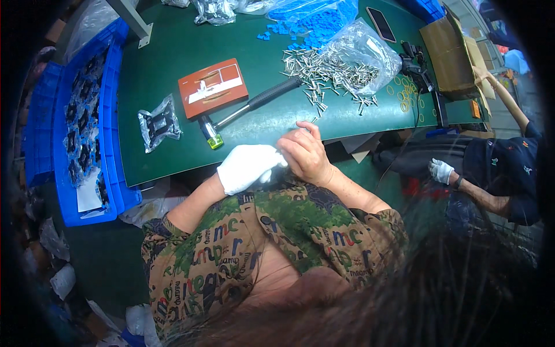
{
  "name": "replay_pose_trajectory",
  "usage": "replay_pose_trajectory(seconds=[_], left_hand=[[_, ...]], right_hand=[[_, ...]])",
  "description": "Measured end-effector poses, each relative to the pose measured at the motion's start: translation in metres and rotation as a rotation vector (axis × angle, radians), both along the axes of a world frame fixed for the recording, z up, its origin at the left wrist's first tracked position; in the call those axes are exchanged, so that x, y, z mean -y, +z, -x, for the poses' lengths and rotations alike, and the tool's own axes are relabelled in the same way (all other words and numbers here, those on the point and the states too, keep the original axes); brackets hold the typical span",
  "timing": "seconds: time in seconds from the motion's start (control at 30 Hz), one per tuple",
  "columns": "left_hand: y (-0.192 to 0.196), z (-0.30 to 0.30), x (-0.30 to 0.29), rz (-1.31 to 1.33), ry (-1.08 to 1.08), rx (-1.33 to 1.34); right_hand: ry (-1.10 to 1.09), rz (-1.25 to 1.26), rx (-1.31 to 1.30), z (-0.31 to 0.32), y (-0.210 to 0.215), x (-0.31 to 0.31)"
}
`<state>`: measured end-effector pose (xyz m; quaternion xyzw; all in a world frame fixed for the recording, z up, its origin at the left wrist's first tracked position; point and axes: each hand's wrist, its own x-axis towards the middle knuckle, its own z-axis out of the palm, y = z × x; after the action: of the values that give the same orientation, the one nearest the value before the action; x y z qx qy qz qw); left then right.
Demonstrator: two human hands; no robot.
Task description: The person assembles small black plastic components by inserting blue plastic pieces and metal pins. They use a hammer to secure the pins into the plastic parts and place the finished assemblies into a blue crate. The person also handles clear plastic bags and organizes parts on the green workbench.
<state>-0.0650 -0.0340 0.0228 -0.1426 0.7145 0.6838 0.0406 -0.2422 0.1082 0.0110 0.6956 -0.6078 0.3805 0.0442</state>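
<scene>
My left hand, in a white glove, and my bare right hand meet at the near edge of the green table mat. Their fingers are curled together around something small, which the fingers hide almost entirely. Just beyond my hands lies a hammer with a black handle and a green-yellow head. A pile of small metal pins spills from a clear plastic bag behind my right hand. A red-brown flat block lies to the left of the hammer.
Blue bins with black parts stand along the left. A small bag of black parts, blue pieces, yellow rings, a phone and a cardboard box are on the table. A co-worker's gloved hand is at the right.
</scene>
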Motion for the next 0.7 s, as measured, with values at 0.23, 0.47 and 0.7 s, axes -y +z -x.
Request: replay_pose_trajectory(seconds=[0.23, 0.47, 0.7], left_hand=[[-0.005, 0.001, -0.001, 0.061, -0.007, -0.07], [-0.008, -0.002, -0.002, -0.028, 0.015, -0.024], [0.003, 0.003, -0.002, -0.019, 0.031, -0.01]], right_hand=[[0.01, -0.035, -0.008, 0.002, -0.002, -0.001], [0.003, -0.05, 0.023, -0.001, -0.007, 0.001], [0.0, -0.037, 0.038, 0.0, -0.008, 0.002]])
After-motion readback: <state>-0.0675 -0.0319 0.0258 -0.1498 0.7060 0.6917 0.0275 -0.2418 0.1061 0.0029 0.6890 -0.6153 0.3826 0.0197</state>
